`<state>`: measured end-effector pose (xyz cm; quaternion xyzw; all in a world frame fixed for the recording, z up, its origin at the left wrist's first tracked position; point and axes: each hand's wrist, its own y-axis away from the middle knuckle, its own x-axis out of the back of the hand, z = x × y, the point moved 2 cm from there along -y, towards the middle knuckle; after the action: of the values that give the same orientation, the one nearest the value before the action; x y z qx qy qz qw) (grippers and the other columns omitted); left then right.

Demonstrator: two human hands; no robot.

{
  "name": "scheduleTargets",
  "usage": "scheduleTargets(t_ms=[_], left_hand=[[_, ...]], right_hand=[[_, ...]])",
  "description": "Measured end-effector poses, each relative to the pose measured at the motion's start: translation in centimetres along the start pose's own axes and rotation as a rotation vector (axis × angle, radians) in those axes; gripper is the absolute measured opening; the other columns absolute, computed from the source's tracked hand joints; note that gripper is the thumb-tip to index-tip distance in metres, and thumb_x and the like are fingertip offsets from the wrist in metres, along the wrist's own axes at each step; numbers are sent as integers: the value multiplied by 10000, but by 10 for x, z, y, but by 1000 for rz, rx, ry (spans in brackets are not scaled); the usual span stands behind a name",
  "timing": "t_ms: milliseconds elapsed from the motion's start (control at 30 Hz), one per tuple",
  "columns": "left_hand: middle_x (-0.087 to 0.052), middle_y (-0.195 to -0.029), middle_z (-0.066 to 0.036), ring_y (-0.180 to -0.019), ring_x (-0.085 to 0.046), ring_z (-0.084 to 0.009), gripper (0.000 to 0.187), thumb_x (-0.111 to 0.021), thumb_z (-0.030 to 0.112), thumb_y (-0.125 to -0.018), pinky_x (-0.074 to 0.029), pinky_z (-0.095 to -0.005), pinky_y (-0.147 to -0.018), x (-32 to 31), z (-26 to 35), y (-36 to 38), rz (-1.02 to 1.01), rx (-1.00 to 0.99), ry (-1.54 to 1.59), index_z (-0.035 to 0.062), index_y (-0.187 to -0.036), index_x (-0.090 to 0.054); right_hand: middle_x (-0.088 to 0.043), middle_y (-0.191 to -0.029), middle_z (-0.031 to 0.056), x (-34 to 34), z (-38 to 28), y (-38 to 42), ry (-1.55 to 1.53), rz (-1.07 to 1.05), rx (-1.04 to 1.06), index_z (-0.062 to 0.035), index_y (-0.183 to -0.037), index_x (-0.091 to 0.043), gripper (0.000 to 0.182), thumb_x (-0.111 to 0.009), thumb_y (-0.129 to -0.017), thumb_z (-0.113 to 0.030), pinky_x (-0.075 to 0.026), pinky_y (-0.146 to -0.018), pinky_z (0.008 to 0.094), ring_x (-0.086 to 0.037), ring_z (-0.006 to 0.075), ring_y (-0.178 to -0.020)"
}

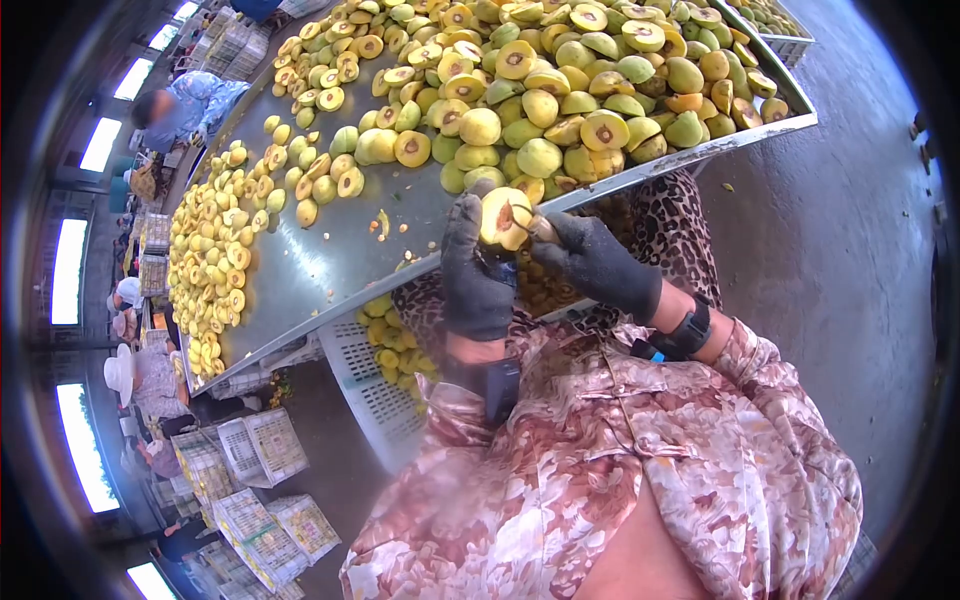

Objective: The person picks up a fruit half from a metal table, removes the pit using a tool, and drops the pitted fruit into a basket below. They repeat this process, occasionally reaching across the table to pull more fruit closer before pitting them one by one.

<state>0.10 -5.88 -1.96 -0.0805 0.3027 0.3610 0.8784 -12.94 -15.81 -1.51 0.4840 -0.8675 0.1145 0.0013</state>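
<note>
Gloved in black, my left hand is closed around a peach half, its cut face turned up with a brown hollow in the middle. My right hand, also gloved, grips the pale handle of a small pitting tool. The tool's thin curved metal end touches the cut face of the peach half. Both hands are just over the near edge of a metal table. Beyond them lies a large heap of halved peaches, many still with brown pits showing.
A separate pile of peach halves covers the table's left end. Below stands a white plastic crate with yellow pieces. Stacked crates stand on the floor at left. Several people work along the left, one in a blue patterned top.
</note>
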Motion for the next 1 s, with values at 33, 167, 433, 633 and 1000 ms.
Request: scheduleTargets(t_ms=[33,167,433,633,1000], left_hand=[[-598,-1328,-166,-1202,-600,-261,375,-512,205,-1060,-489,-376,-1050,4,0,-1,-69,-211,-281,-13,-1365,-518],[-582,-1365,-174,-1200,-604,-238,400,-590,143,-1025,-479,-368,-1053,4,4,2,-213,-685,-888,-25,-1378,-507],[-655,-1133,-134,-1039,-644,-203,352,-520,298,-1061,-546,-350,-899,-17,14,7,33,-86,-3,-17,-1187,-614],[-673,-948,-104,-872,-665,-193,387,-529,338,-1057,-556,-334,-809,-25,10,-1,32,-139,-151,-15,-986,-671],[-617,-802,-96,-749,-651,-207,453,-500,370,-1065,-554,-349,-680,-41,29,13,-281,-313,-232,26,-779,-575]], right_hand=[[-657,-841,147,1,0,-2,29,-5,-3,22,-1092,-631,235,-632,-981,-185,-502,-730,357,-582,159,-759],[-654,-869,125,1,-5,-7,89,-44,-50,15,-1093,-617,210,-620,-982,-163,-502,-745,346,-581,139,-797],[-670,-897,221,-21,8,-4,31,-55,92,-28,-1236,-563,362,-650,-954,-237,-524,-717,427,-662,415,-811],[-684,-945,226,-18,25,-5,73,-49,227,-43,-1276,-562,362,-628,-964,-214,-531,-735,432,-671,425,-869],[-685,-938,44,-24,7,9,-329,-471,59,-60,-1270,-589,332,-631,-975,-206,-529,-766,317,-637,189,-820]])
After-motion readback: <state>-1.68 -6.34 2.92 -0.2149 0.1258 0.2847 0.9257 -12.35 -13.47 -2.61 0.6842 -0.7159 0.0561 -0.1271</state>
